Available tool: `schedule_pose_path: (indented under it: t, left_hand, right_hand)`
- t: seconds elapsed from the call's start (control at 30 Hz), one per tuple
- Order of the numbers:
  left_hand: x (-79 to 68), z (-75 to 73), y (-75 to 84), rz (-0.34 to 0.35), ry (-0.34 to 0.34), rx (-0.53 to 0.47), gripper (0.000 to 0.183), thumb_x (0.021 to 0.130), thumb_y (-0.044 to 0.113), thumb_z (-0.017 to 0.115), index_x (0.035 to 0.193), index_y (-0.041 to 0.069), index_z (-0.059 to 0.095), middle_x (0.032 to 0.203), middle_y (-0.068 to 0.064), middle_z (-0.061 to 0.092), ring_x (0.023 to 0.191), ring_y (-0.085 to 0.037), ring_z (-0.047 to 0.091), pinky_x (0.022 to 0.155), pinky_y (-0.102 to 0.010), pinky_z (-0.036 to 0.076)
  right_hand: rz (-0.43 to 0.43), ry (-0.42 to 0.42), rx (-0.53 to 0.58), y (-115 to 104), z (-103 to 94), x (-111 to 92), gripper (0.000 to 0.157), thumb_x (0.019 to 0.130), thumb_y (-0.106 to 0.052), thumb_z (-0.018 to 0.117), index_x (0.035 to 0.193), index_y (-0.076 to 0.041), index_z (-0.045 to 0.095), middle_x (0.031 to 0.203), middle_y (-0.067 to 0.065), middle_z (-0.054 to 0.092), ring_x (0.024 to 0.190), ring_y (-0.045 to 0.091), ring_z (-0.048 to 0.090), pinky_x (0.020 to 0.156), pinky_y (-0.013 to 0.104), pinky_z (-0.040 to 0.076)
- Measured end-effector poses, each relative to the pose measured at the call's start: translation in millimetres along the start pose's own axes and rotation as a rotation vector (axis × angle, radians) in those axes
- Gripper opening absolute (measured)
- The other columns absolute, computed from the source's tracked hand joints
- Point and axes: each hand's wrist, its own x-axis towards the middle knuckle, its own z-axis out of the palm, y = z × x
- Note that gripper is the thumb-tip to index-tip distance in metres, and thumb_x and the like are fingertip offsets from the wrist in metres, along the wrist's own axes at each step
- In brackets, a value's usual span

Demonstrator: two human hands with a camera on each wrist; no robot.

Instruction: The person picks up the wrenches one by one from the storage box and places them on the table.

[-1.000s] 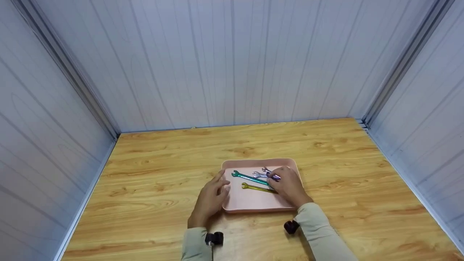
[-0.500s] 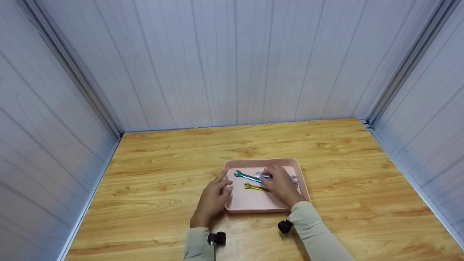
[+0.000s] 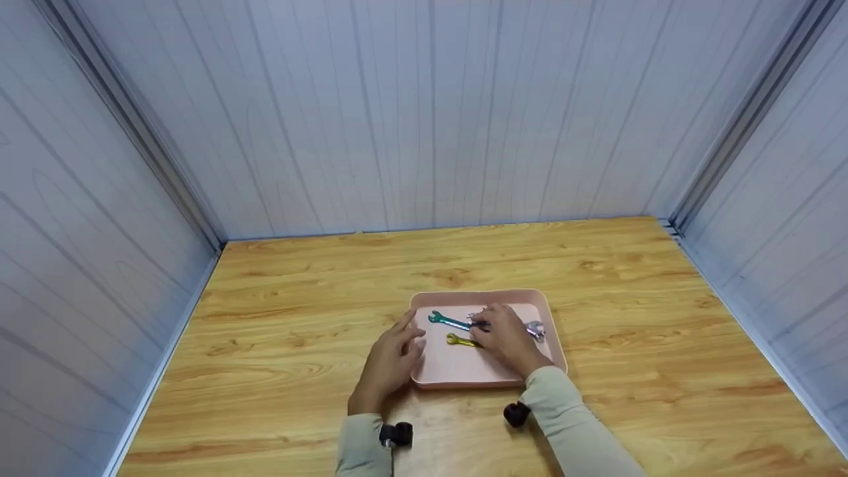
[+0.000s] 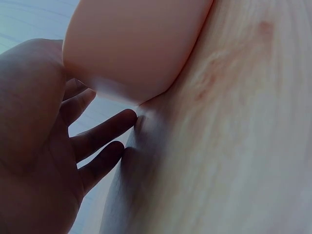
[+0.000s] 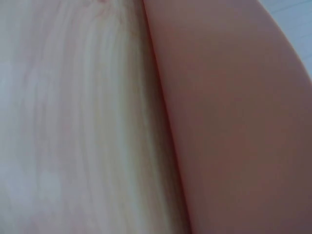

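Observation:
A shallow pink tray [image 3: 457,375] sits on the wooden table with several small wrenches in it. A green wrench [image 3: 447,320] lies slanted at the left, and a yellow wrench [image 3: 460,340] lies nearer the front. My right hand [image 3: 507,334] reaches over the tray's right side, thumb and fingers pinching a dark-looking wrench and hiding most of it. Silver wrench ends [image 3: 535,329] stick out to the right of this hand. At the tray's left wall, my left hand [image 3: 389,358] rests with fingers loosely spread; the left wrist view shows its fingers [image 4: 105,131] beside the tray corner.
The wooden table [image 3: 285,371] extends around the tray, with pale panel walls [image 3: 411,119] at the back and both sides. In the right wrist view the tray's front wall [image 5: 234,122] fills the right half, and that hand is out of sight.
My right hand has moved left over the wrenches, uncovering silver ends at the tray's right side and covering more of the green and yellow wrenches. The left hand stays at the tray's left side.

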Motion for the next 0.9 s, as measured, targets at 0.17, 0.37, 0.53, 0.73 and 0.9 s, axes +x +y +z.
schedule_pose_path:
  t: [0.17, 0.37, 0.53, 0.73, 0.9]
  left_hand:
    - [-0.4, -0.1, -0.2, -0.007, -0.005, -0.009, 0.027, 0.100, 0.024, 0.061, 0.122, 0.011, 0.072, 0.159, 0.003, 0.037, 0.143, -0.028, 0.037, 0.115, -0.050, 0.031]
    - [-0.8, -0.4, 0.3, -0.010, -0.009, -0.018, 0.027, 0.101, 0.023, 0.060, 0.121, 0.010, 0.072, 0.160, 0.002, 0.037, 0.144, -0.027, 0.035, 0.116, -0.050, 0.030]
    - [-0.1, -1.0, 0.8, 0.017, -0.002, -0.019, 0.026, 0.100, 0.021, 0.061, 0.121, 0.008, 0.072, 0.159, 0.000, 0.037, 0.144, -0.028, 0.036, 0.115, -0.051, 0.030]
    - [-1.0, -0.2, -1.2, 0.006, -0.005, -0.012, 0.026, 0.100, 0.022, 0.061, 0.121, 0.010, 0.072, 0.160, 0.002, 0.036, 0.144, -0.027, 0.035, 0.116, -0.049, 0.030]
    - [-0.8, 0.8, -0.9, 0.015, 0.001, -0.002, 0.026, 0.100, 0.022, 0.061, 0.121, 0.009, 0.072, 0.159, 0.002, 0.037, 0.143, -0.028, 0.038, 0.115, -0.051, 0.032]
  right_hand:
    - [0.023, -0.022, -0.005, -1.1, -0.9, -0.7, 0.019, 0.085, -0.015, 0.077, 0.102, -0.006, 0.079, 0.102, 0.006, 0.063, 0.099, 0.027, 0.057, 0.090, 0.045, 0.049]
    - [0.012, -0.025, -0.013, 0.5, 1.5, -0.6, 0.015, 0.085, -0.015, 0.077, 0.098, -0.008, 0.079, 0.101, 0.005, 0.062, 0.099, 0.027, 0.057, 0.089, 0.045, 0.048]
    - [-0.001, -0.023, -0.015, 1.8, 2.9, 0.2, 0.014, 0.085, -0.016, 0.077, 0.097, -0.009, 0.080, 0.101, 0.005, 0.064, 0.099, 0.028, 0.057, 0.090, 0.046, 0.048]
    - [0.018, -0.035, 0.004, 1.4, 3.4, 0.0, 0.011, 0.085, -0.014, 0.076, 0.095, -0.010, 0.078, 0.095, 0.000, 0.064, 0.095, 0.024, 0.056, 0.088, 0.044, 0.047]
    - [-0.009, -0.021, 0.013, 1.8, 2.1, -1.0, 0.009, 0.084, -0.012, 0.077, 0.092, -0.009, 0.076, 0.091, -0.002, 0.063, 0.091, 0.022, 0.054, 0.084, 0.042, 0.047]
